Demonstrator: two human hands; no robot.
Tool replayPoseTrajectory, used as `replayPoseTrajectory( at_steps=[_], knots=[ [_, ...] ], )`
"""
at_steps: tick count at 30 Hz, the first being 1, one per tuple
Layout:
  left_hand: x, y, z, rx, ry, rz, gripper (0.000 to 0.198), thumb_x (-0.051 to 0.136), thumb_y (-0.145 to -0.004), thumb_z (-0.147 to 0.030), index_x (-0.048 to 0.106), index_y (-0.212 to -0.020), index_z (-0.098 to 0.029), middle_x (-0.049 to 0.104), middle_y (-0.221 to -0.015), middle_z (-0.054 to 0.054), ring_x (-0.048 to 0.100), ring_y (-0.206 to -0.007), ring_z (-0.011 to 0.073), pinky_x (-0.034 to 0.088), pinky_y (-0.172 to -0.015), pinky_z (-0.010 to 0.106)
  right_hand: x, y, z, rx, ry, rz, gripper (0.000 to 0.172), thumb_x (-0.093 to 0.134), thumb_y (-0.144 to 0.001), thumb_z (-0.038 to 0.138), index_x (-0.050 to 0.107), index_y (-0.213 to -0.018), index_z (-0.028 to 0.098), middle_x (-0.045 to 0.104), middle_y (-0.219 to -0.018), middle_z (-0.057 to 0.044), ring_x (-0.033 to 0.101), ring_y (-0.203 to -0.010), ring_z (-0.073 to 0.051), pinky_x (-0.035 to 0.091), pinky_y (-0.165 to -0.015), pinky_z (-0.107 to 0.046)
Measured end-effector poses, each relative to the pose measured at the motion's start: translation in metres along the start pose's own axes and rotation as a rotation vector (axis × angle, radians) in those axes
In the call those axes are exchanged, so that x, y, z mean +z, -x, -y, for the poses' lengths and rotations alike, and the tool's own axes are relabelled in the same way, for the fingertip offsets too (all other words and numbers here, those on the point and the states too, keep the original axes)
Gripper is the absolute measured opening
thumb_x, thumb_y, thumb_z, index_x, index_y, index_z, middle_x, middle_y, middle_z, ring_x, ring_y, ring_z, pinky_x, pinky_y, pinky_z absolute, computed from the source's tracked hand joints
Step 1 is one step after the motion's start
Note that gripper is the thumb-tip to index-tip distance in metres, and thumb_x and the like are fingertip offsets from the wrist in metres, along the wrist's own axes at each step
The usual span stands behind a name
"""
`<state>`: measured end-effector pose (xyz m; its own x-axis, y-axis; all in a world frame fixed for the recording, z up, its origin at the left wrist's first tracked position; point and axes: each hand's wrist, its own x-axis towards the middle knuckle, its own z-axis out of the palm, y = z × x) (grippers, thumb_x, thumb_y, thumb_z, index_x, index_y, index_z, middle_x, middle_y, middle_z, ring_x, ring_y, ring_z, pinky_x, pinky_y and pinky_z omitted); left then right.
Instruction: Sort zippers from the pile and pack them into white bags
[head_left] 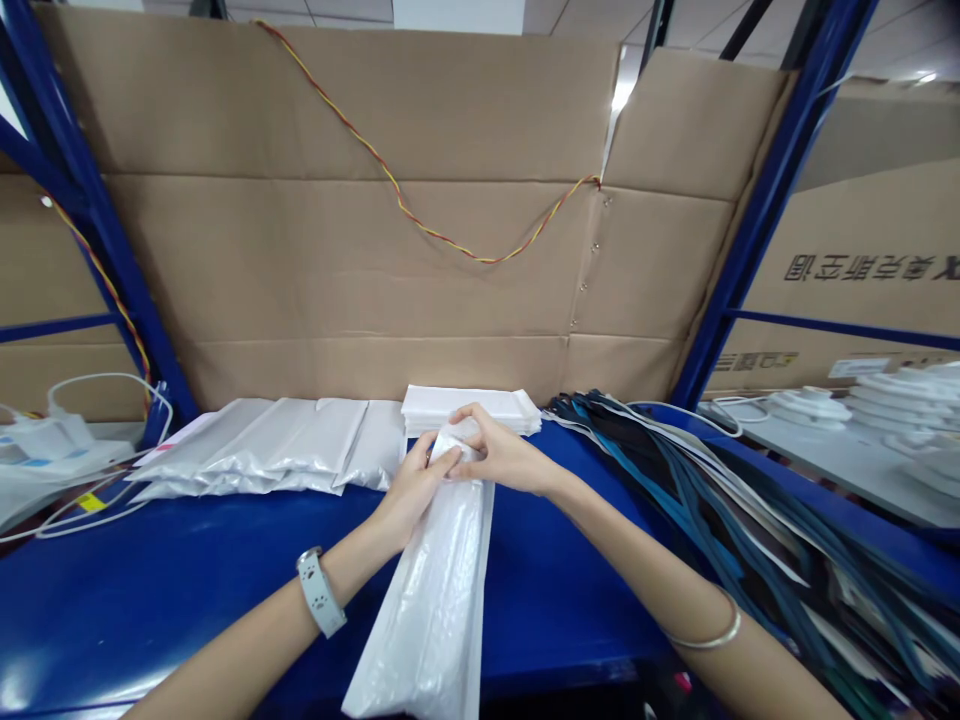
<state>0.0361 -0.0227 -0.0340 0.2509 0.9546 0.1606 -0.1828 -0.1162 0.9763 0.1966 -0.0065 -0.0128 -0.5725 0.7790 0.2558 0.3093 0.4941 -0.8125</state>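
Observation:
A long white plastic mailer bag (435, 590) stretches from the middle of the blue surface toward me, its near end at the bottom of the view. My left hand (415, 485) grips its far end from the left, thumb pressed on the top. From the right, my right hand (501, 455) pinches the same end, fingers curled round it. Just beyond my hands lies a stack of flat white bags (472, 405). What the bag contains, if anything, is hidden.
Filled white mailer bags (277, 445) lie overlapped at the back left. Dark and blue straps (697, 500) spread along the right. A cardboard wall (375, 250) closes the back, with blue posts (757, 220) beside it. White cables and plugs (60, 440) sit at far left.

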Motion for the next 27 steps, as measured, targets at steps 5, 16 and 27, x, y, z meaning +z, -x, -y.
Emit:
replayPoseTrajectory(
  at_steps=[5,16,27],
  knots=[
    [-0.007,-0.007,-0.002,-0.086,0.03,0.001,0.038,0.068,-0.071,-0.033,0.057,-0.104,-0.017,0.065,-0.088,0.006,0.061,-0.071,0.0166,0.044,-0.063,0.025,0.008,-0.002,0.002,-0.035,0.076,-0.229,0.057,0.07,-0.065,0.032,0.032,-0.108,0.024,0.057,-0.082,0.002,0.052,-0.062,-0.012,0.039,-0.057,-0.023],
    [-0.014,-0.01,0.007,-0.031,0.058,-0.028,0.031,0.069,-0.069,-0.028,0.058,-0.097,-0.016,0.064,-0.082,0.004,0.059,-0.068,0.0144,0.043,-0.06,0.022,0.013,-0.005,0.0,-0.126,0.409,-0.332,0.044,0.066,-0.072,0.03,0.044,-0.111,0.022,0.059,-0.086,-0.001,0.054,-0.094,-0.021,0.032,-0.089,-0.04],
    [-0.015,-0.012,0.01,-0.057,0.132,-0.048,0.034,0.07,-0.066,-0.025,0.057,-0.096,-0.017,0.063,-0.075,0.002,0.059,-0.06,0.0143,0.045,-0.056,0.024,0.015,-0.003,0.008,-0.127,0.358,-0.366,0.056,0.067,-0.071,0.03,0.041,-0.12,0.023,0.06,-0.096,-0.003,0.055,-0.087,-0.019,0.042,-0.076,-0.032]
  ],
)
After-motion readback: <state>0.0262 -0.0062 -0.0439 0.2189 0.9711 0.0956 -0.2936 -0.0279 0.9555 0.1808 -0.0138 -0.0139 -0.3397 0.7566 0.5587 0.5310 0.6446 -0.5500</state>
